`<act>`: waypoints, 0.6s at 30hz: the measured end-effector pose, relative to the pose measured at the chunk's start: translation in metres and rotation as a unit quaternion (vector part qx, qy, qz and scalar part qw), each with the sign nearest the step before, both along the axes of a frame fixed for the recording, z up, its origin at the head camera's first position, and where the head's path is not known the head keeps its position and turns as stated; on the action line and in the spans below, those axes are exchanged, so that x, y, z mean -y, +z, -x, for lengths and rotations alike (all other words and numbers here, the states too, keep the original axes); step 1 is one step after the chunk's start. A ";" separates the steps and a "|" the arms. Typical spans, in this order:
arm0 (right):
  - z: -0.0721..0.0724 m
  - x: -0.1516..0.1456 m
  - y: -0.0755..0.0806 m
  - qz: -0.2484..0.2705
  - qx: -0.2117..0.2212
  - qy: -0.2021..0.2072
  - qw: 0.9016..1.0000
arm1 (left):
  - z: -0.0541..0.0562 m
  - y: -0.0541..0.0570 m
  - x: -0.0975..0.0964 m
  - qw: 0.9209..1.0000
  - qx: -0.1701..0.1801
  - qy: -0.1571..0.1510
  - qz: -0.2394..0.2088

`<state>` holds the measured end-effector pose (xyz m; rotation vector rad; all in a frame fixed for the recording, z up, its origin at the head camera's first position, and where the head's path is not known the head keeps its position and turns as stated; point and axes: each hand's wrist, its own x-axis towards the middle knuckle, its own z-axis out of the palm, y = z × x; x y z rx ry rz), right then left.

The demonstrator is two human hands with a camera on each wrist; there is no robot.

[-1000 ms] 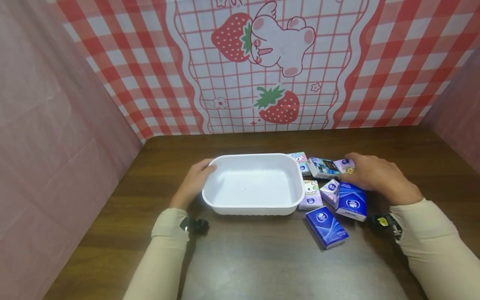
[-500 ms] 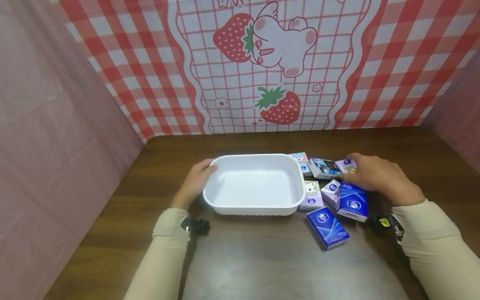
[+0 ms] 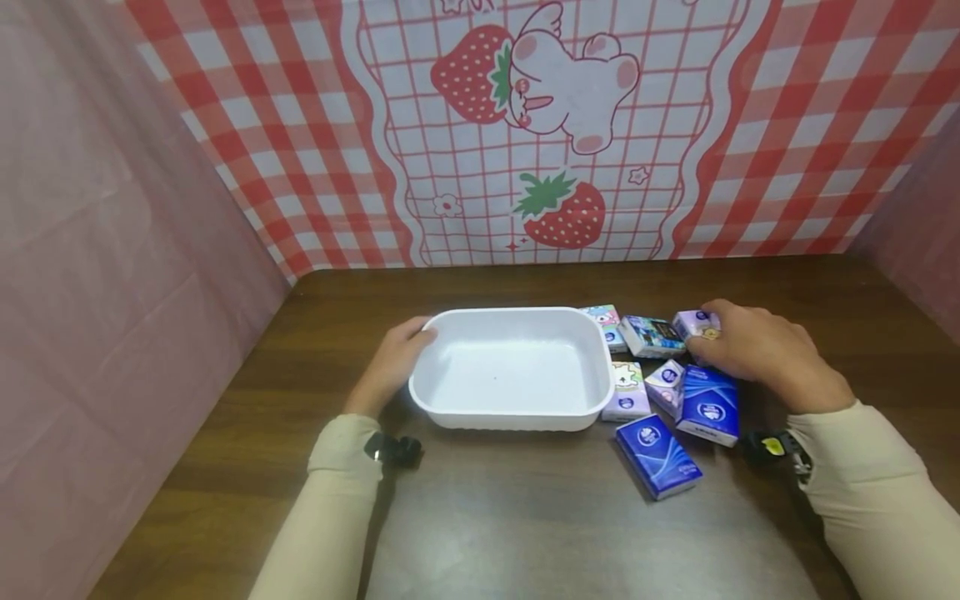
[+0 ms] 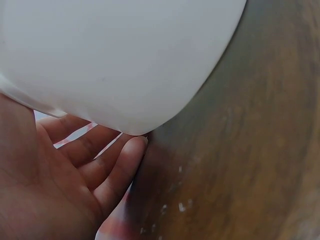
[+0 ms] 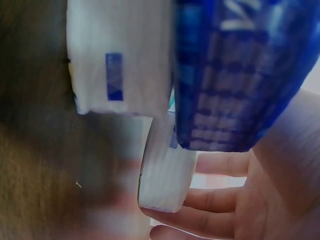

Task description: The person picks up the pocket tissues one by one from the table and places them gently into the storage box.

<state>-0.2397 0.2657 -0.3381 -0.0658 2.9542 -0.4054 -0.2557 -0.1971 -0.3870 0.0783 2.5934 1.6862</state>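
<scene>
My left hand grips the left end of a white plastic tub, thumb over its rim. In the left wrist view, fingers lie along the tub's outside wall. At the back right, my right hand pinches a small purple tissue pack between thumb and fingers. The right wrist view shows the white side of this tissue pack against the fingers, with a blue tissue pack nearer the camera. Part of the held pack is hidden by the hand.
Right of the tub lie a dark patterned pack, a pastel pack, a cartoon pack and a tilted purple pack. Two blue tissue packs lie nearer. A red-checked cloth hangs behind the wooden table.
The small purple pack has shifted slightly right with my right hand, and more of its face shows. My left hand and the tub hold their place while the view drifts slightly.
</scene>
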 end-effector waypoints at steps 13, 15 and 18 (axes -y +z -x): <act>0.000 0.003 0.004 0.004 -0.017 -0.006 1.000 | 0.001 -0.001 0.000 1.000 -0.002 0.002 -0.001; 0.000 0.003 0.006 0.003 -0.020 -0.009 1.000 | 0.000 -0.001 0.000 1.000 -0.004 0.003 0.002; 0.000 0.003 0.007 0.004 -0.022 -0.012 1.000 | 0.000 -0.001 -0.001 1.000 -0.005 0.004 0.004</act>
